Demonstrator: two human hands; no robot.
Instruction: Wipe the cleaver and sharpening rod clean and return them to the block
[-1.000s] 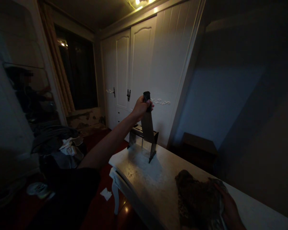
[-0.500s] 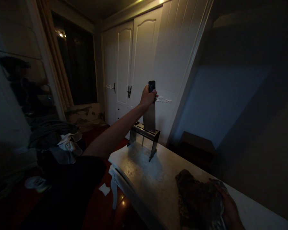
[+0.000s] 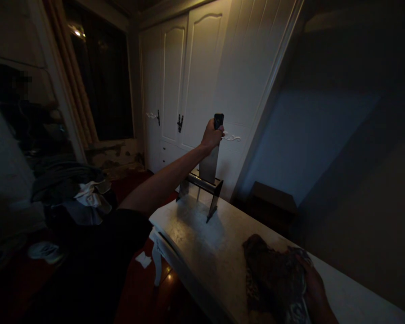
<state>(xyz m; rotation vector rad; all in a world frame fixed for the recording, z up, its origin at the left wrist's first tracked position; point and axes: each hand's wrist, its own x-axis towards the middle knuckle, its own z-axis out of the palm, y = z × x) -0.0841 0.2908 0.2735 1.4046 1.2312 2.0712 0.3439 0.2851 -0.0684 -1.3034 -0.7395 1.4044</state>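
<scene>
left hand [image 3: 212, 135] held a cleaver [image 3: 209, 164] upright over the knife rack [image 3: 202, 189]; right hand [image 3: 315, 292] rested on a dark cloth [image 3: 270, 274].

left fingers were closed round the black handle [image 3: 218, 120], blade pointing straight down w/ its lower edge at or just inside the top of the rack, which stood at the far end of the pale surface [image 3: 202, 256]. couldn't tell if the blade was in a slot, too dark. right fingers were curled on the cloth's edge at the near end of the surface, well apart from the rack. to do this bit well, imo: keep the blade vertical, line it up w/ a slot, move slow, no twisting, and watch the rack doesn't tip since nothing steadied it.
</scene>
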